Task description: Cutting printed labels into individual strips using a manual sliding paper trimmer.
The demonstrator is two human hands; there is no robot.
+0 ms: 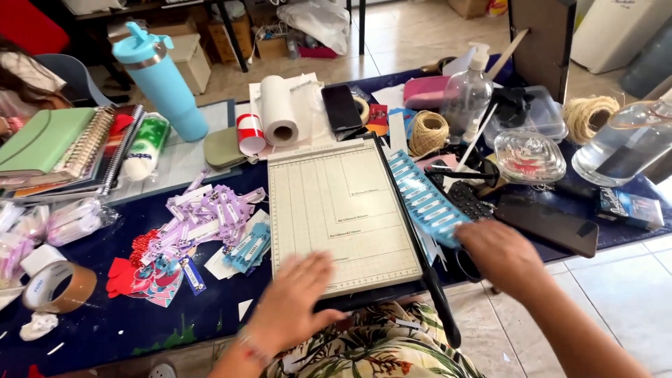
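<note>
From the head camera, the left hand (297, 297) lies flat, fingers spread, on the near edge of the paper trimmer (343, 217), gripping nothing. The right hand (498, 253) closes on the near end of a blue strip of printed labels (425, 199) that lies along the trimmer's right side, by its black blade arm (420, 252). The cutting bed is bare. Left of it, cut purple tags (206, 213) and small blue tags (248, 248) lie piled on the dark blue tablecloth (126, 322), so some cutting looks done; the blue strip seems still uncut.
</note>
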